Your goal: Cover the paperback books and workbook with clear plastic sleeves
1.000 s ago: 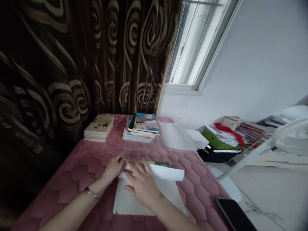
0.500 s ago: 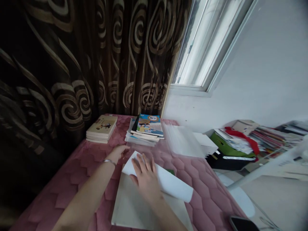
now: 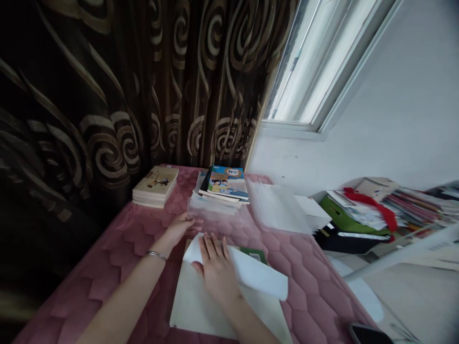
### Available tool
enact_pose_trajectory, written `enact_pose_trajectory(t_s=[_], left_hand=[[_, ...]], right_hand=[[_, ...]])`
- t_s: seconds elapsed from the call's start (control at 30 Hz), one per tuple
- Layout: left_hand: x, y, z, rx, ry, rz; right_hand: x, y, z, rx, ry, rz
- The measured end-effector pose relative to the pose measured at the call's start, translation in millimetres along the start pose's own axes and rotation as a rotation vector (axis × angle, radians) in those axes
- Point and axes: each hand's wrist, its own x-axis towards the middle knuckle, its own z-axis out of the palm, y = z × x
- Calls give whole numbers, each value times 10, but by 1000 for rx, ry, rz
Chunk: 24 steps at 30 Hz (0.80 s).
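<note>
My right hand [image 3: 218, 270] lies flat, fingers stretched, on a white folded sheet or flap [image 3: 260, 277]. Beneath it is a large pale cream book or booklet [image 3: 201, 306], slanted on the pink quilted cover. A strip of green printed surface [image 3: 253, 253] shows past the flap's far edge. My left hand [image 3: 179, 228], with a silver bangle on its wrist, hovers just beyond the booklet's far left corner. Its fingers are loosely extended and slightly blurred, and I make out nothing in them.
Beige books [image 3: 156, 186] are stacked at the far left. Nearer the middle sits a pile topped by a blue illustrated textbook [image 3: 227, 181]. Clear plastic sheets [image 3: 276, 205] lie to its right, beside a white box [image 3: 313, 212]. A phone [image 3: 369, 333] rests near the right edge.
My left hand has shifted slightly, and its fingers now reach further right. The right hand stays on the white flap, and more green shows behind it. The view has turned slightly.
</note>
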Motion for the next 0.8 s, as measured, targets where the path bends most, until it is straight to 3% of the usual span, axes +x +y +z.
enact_pose_trajectory(t_s=[0.07,0.13,0.3,0.37,0.4,0.43,0.47,0.5,0.57,0.6,0.7,0.8], left_hand=[[-63,-44,-19,-6,-33,17],[-105,-97,-29,75,18,56],[-235,-158,38,464,460,185],[-359,-176,127,585,502,303],[-435,-198,178,715,463,422],[-512,-233,225,868,351,549],[-585,-282,262,1007,160,638],[-649,-342,280,1127,-38,681],[-742,-482,244,1292,-237,654],[-774,-551,190,1355,-262,624],[-846,-704,-48,1477,-168,574],[-910,-761,-234,1503,-119,577]], right_hand=[[-6,-9,-31,10,1,0],[-14,-14,-60,10,16,-6],[-23,-10,-56,-7,89,2],[-26,-3,9,-3,111,17],[-32,3,54,5,114,16],[-43,12,101,16,110,8],[-59,26,144,31,92,-7],[-79,44,176,47,61,-21],[-123,92,184,77,-47,-32],[-142,117,154,85,-116,-18],[-154,147,-38,71,-306,98],[-139,75,-210,69,-356,144]])
